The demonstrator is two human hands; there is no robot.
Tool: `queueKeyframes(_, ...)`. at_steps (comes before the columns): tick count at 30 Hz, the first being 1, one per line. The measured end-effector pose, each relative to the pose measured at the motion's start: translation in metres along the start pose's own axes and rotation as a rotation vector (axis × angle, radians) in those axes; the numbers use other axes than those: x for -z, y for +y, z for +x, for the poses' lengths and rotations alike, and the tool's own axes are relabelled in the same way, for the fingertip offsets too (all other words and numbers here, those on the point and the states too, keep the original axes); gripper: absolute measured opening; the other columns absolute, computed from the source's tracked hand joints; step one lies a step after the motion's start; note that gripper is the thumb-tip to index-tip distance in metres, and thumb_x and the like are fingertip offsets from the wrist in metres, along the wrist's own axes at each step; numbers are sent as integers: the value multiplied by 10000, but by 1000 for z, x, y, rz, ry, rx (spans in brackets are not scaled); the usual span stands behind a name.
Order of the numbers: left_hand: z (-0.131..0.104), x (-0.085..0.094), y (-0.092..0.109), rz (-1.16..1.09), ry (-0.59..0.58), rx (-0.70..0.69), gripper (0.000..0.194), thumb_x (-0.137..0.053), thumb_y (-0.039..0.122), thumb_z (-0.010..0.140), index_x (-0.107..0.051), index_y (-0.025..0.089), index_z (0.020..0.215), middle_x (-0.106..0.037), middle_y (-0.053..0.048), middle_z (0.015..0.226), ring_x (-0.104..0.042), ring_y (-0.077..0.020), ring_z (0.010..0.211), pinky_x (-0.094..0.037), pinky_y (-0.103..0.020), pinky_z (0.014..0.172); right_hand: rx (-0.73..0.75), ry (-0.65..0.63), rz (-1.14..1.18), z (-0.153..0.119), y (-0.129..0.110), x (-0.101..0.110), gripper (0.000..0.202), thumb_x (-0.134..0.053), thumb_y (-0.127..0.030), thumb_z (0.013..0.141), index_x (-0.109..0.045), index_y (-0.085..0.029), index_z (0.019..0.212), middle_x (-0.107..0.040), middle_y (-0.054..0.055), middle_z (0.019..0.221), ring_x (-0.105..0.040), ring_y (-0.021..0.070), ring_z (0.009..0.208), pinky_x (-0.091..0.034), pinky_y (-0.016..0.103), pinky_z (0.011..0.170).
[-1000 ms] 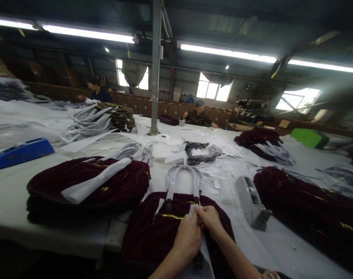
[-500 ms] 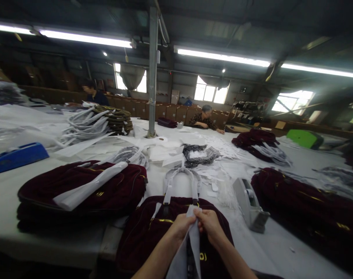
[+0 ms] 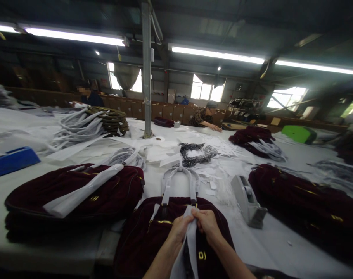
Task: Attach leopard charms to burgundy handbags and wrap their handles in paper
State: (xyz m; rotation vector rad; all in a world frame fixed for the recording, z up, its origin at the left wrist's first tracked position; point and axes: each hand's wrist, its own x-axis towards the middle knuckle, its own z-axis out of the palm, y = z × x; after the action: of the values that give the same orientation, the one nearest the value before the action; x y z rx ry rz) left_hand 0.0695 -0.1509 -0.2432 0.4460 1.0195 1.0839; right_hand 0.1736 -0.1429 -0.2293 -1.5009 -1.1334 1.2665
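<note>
A dark maroon bag point(image 3: 135, 242) with gold zips lies at the table's near edge, its wrapped handles point(image 3: 180, 174) standing up behind it. Over the bag's front, a white strip of sheet material point(image 3: 191, 240) hangs downward. My left hand point(image 3: 180, 228) pinches the strip's upper part from the left. Close beside it, my right hand point(image 3: 207, 224) grips the same strip near its top, fingers closed. Both hands are just below the base of the right handle.
Maroon bags point(image 3: 77, 193) with a rolled white sheet point(image 3: 83, 190) are stacked left. A grey tape dispenser point(image 3: 249, 201) and more maroon bags point(image 3: 304, 205) stand right. Behind are a metal post point(image 3: 146, 69), white scraps point(image 3: 223, 145) and a person point(image 3: 205, 115) leaning over the table.
The view has shifted slightly, moving the surroundings a little left. My hands keep their hold on the strip. The person across the table has moved an arm and lowered the head.
</note>
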Motion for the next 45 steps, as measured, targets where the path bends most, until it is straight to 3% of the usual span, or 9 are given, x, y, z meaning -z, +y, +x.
queueKeyframes(12,-7,-8,2,-40,90,-11,43,-605,48,647,-623,83,629,-579,-19,438,-492,-110,382,-355,-202,414,-21,-42,-58,0,5,0,370,-534,-479,688,-529,-149,520,-397,-62,337,-314,50,279,-223,181,308)
queueKeyframes(15,-12,-11,3,-17,107,-8,82,-578,46,673,-619,91,617,-574,-9,420,-474,-99,358,-350,-192,393,17,-13,-140,-1,-2,17,395,-523,-511,695,-577,-144,560,-478,-29,371,-360,74,271,-247,199,310)
queueKeyframes(18,-14,-10,3,17,105,27,88,-571,66,704,-625,90,639,-604,-24,442,-500,-99,373,-372,-181,394,104,206,-241,5,-22,74,364,-540,-497,690,-622,-147,626,-555,-12,464,-467,111,366,-319,213,382)
queueKeyframes(22,-10,-6,1,40,102,60,43,-615,102,710,-637,89,677,-634,-38,474,-530,-103,392,-406,-176,403,162,612,-345,13,-47,186,338,-498,-437,729,-658,-143,770,-637,24,666,-573,194,721,-393,225,595)
queueKeyframes(24,-8,-5,0,43,97,62,35,-626,103,709,-647,79,694,-646,-48,490,-542,-103,400,-418,-171,407,127,674,-371,16,-51,226,335,-520,-422,717,-672,-127,767,-652,59,708,-569,215,776,-393,245,629)
queueKeyframes(26,-7,-4,-1,50,98,64,34,-628,93,708,-654,73,698,-652,-55,497,-552,-105,406,-423,-165,406,67,653,-374,20,-48,246,347,-556,-434,693,-680,-110,671,-650,88,670,-571,225,735,-390,266,611)
queueKeyframes(31,-9,-5,1,41,96,48,48,-630,83,705,-657,77,666,-641,-49,479,-537,-100,378,-413,-160,377,-31,545,-320,29,-35,244,318,-628,-412,632,-686,-105,574,-663,107,685,-580,212,679,-376,261,551)
queueKeyframes(36,-8,-4,0,50,95,49,60,-627,86,715,-657,77,663,-645,-48,481,-539,-96,384,-417,-156,388,-15,559,-252,31,-34,242,271,-680,-369,554,-687,-99,584,-664,94,648,-589,213,659,-381,256,532)
queueKeyframes(45,-9,-4,1,84,114,54,8,-658,102,697,-662,97,701,-662,-44,522,-591,-135,447,-457,-188,435,77,619,-249,-5,-9,252,354,-675,-425,549,-706,-91,665,-677,84,660,-595,198,649,-426,266,583)
